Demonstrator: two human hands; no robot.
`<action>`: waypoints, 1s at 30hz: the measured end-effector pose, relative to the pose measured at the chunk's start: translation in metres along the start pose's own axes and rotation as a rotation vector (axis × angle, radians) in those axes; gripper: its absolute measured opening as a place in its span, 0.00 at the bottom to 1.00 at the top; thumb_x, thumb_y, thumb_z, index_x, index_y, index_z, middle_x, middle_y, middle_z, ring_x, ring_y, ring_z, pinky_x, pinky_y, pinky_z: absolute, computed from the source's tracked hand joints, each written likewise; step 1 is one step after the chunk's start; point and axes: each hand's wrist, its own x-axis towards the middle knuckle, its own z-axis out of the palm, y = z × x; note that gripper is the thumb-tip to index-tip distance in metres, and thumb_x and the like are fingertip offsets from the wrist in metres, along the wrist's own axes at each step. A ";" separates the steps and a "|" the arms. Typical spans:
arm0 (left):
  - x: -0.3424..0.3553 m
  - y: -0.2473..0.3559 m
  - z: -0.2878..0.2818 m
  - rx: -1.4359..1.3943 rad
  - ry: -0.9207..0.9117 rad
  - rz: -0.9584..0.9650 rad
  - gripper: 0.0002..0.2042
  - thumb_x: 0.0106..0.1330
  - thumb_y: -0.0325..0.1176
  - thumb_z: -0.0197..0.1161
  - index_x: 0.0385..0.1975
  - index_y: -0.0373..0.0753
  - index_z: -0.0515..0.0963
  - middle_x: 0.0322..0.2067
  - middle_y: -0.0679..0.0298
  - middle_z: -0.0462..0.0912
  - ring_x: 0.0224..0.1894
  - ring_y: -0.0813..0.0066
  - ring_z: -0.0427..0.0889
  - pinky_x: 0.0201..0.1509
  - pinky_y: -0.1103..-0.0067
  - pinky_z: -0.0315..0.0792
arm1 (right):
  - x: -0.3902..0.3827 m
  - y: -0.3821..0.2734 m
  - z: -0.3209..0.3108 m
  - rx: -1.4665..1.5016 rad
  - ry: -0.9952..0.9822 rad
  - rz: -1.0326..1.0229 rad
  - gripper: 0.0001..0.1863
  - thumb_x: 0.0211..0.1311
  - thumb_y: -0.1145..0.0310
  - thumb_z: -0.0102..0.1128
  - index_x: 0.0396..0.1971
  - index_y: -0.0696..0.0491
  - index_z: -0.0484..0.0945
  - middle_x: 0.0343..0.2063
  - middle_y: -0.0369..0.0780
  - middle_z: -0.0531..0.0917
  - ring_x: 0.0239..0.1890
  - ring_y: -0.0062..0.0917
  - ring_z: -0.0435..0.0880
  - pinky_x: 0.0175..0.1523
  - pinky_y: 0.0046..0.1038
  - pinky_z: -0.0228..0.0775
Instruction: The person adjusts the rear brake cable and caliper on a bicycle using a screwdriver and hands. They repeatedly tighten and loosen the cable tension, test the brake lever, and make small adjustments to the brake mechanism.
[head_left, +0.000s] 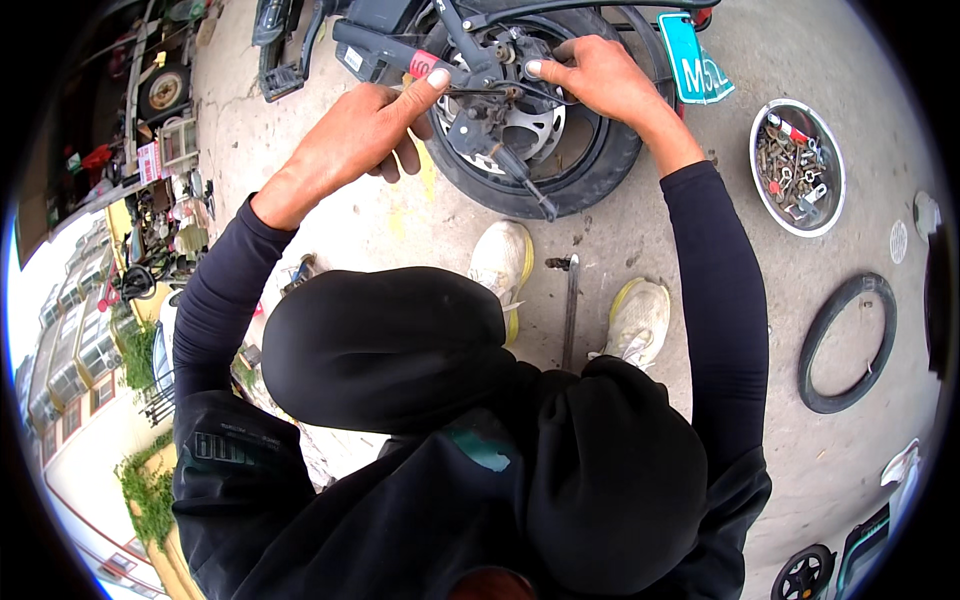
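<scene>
In front of me is the wheel (585,185) of an electric scooter or motorbike, with a black tyre and a silver brake disc (545,128). My right hand (605,82) is at the hub, thumb and fingers closed about a dark part that looks like a brake caliper (520,52). Its fingertips are partly hidden. My left hand (365,130) is beside a grey tube with a red label (423,64). Its thumb stretches out at the tube, and its fingers hang apart with nothing visible in them. A dark shock-like rod (520,172) slants across the wheel.
A metal bowl of bolts and small hardware (800,170) stands at the right, above a black tyre or inner tube (848,343). A metal bar (571,310) lies between my shoes (640,320). A bent turquoise plate (690,62) hangs behind the wheel. Carts and clutter (165,90) line the left.
</scene>
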 end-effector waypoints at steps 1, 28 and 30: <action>-0.002 -0.002 0.003 -0.101 -0.020 0.016 0.35 0.78 0.63 0.43 0.38 0.31 0.82 0.20 0.58 0.85 0.18 0.77 0.82 0.24 0.82 0.74 | 0.000 -0.001 0.001 0.007 -0.009 0.010 0.33 0.62 0.41 0.68 0.26 0.63 0.82 0.26 0.54 0.85 0.34 0.48 0.87 0.44 0.45 0.76; 0.003 0.005 -0.009 1.446 0.348 1.020 0.12 0.71 0.33 0.62 0.48 0.33 0.76 0.30 0.55 0.80 0.33 0.59 0.86 0.33 0.72 0.79 | 0.001 -0.001 0.000 0.036 -0.009 0.000 0.31 0.62 0.41 0.68 0.27 0.62 0.84 0.26 0.54 0.85 0.35 0.47 0.87 0.44 0.46 0.77; 0.004 -0.001 -0.002 1.198 0.374 1.031 0.16 0.72 0.37 0.62 0.52 0.32 0.76 0.35 0.57 0.81 0.33 0.60 0.86 0.33 0.73 0.79 | 0.002 0.000 0.000 0.042 -0.015 -0.003 0.31 0.62 0.41 0.68 0.27 0.62 0.83 0.26 0.54 0.85 0.35 0.47 0.87 0.43 0.46 0.77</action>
